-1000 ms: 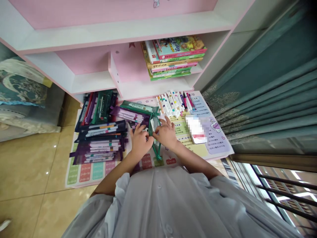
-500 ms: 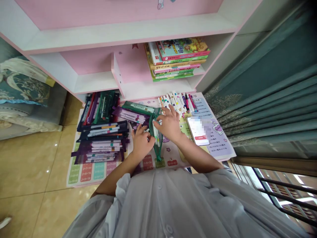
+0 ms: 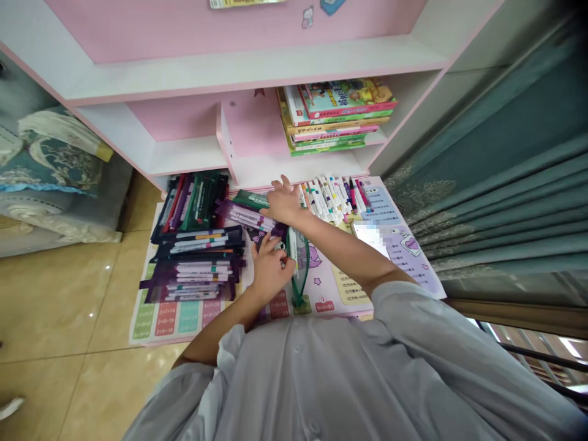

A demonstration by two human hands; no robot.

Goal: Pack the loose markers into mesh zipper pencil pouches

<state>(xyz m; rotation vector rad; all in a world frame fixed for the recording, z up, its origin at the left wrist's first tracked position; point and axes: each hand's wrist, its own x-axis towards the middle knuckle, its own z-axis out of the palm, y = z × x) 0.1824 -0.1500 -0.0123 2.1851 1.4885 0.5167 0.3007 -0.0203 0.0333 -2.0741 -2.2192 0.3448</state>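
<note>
My left hand [image 3: 272, 269] is at the left edge of a green mesh pouch [image 3: 301, 275] with pale markers inside. Its thumb and index finger come together on that edge, while the other fingers are spread. My right hand [image 3: 283, 202] reaches over the back of the table with fingers apart, covering part of another green pouch [image 3: 250, 199]. Just left of that hand lies a purple mesh pouch [image 3: 245, 215] of white markers. To its right is a row of loose white markers [image 3: 324, 197], with several pink and purple ones at the end.
Stacked mesh pouches of markers [image 3: 199, 269] cover the left of the table, with darker pouches [image 3: 193, 199] behind them. A phone [image 3: 370, 239] lies at the right. A pink and white shelf [image 3: 257, 70] holds stacked books [image 3: 340, 116]. Curtains [image 3: 482, 202] hang at the right.
My right hand has left the green pouch in front and moved back and left, over the pouches behind. My left hand stays by the front pouch. The view has shifted slightly.
</note>
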